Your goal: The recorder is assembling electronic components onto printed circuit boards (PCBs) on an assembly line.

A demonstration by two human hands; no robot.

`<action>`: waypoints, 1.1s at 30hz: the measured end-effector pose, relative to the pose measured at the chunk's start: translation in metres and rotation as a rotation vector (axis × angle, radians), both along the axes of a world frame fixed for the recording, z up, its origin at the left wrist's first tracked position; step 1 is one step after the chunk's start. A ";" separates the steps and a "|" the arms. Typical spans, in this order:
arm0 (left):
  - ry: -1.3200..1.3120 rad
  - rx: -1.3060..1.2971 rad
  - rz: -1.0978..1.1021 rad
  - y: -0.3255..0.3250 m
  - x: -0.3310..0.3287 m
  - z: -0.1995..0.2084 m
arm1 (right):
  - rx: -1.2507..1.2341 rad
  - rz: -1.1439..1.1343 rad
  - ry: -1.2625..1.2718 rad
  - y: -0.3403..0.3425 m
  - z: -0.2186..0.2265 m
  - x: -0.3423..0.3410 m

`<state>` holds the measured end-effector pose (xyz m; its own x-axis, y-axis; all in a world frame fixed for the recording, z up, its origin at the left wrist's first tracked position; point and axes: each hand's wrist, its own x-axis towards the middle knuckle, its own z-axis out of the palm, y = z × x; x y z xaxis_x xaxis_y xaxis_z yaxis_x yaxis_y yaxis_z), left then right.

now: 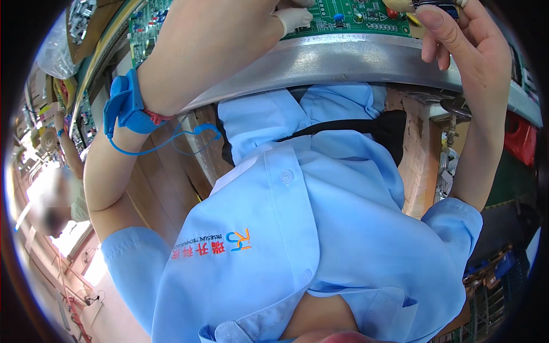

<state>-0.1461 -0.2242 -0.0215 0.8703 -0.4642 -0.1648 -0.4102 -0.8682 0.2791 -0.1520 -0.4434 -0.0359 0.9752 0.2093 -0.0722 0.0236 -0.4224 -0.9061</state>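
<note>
A green circuit board (343,27) with small parts on it lies along the top of the view, behind a curved metal edge (331,60). My left hand (251,23) reaches over it, its fingers bent and one white finger cot (294,20) down at the board. The upper frame edge cuts off those fingertips, so what they grip is not visible. My left wrist wears a blue strap (128,103) with a thin cord. At the board's right end, my right hand (457,34) is closed around a black cylindrical capacitor (440,8), beside a tan rounded tip. A blue disc part (339,18) stands on the board.
More board parts (146,28) sit at the upper left, near a clear plastic bag (57,54) and a cardboard box (100,26). Another person (54,200) is at the far left. A red bin (520,140) stands on the right, below the bench edge.
</note>
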 end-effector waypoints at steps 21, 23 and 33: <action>-0.034 0.061 0.138 -0.017 -0.016 0.005 | -0.331 0.238 -0.485 -0.003 -0.023 -0.003; 0.012 0.018 0.155 -0.017 -0.015 0.004 | -0.365 0.287 -0.516 -0.007 -0.025 -0.002; -0.146 0.185 -0.069 -0.014 -0.017 0.006 | -0.256 0.184 -0.451 0.000 -0.015 -0.007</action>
